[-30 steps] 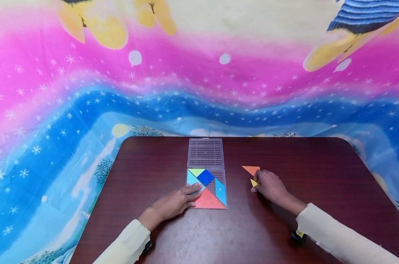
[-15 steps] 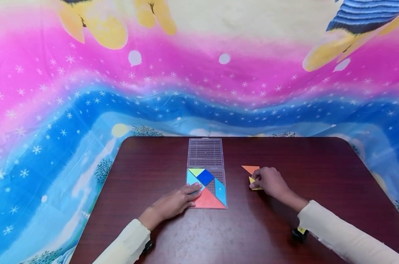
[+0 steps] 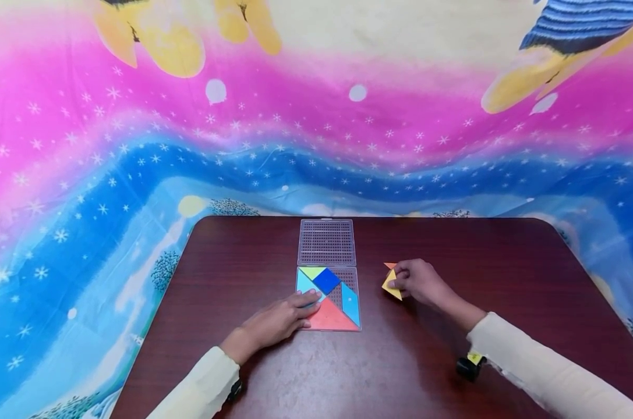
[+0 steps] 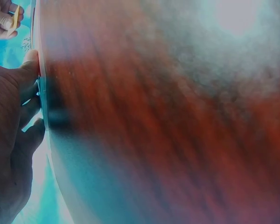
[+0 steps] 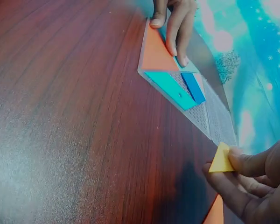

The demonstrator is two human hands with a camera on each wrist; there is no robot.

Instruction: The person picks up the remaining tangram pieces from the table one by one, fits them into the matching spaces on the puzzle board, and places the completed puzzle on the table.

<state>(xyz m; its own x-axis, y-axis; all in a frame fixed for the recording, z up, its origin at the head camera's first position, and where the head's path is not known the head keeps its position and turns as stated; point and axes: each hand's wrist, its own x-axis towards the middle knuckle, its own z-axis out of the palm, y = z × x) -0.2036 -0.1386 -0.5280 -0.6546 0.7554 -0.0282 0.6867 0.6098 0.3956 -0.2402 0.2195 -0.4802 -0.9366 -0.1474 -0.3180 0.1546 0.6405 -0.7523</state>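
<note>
My right hand (image 3: 423, 285) pinches a yellow tangram triangle (image 5: 221, 161) between thumb and fingers, raised slightly off the table. Partly hidden beneath that hand lies an orange triangle (image 3: 389, 265). My left hand (image 3: 279, 320) rests with extended fingers on the left side of a clear tangram case (image 3: 350, 277), touching the red large triangle (image 3: 334, 319) and the light blue triangle (image 3: 304, 283). Also in the case are a lime green triangle (image 3: 312, 272), a dark blue square (image 3: 326, 280) and a light blue parallelogram (image 3: 350, 304). Bare grid shows around the parallelogram.
The case's gridded lid (image 3: 326, 241) lies folded back toward the far edge of the dark wooden table (image 3: 232, 256). A colourful patterned cloth (image 3: 316, 128) hangs behind the table. Under the right sleeve sits a black wrist device (image 3: 469, 369).
My right hand has picked up the yellow triangle, turned it and moved it slightly left, now covering most of the orange triangle. My left hand has stayed in place on the case.
</note>
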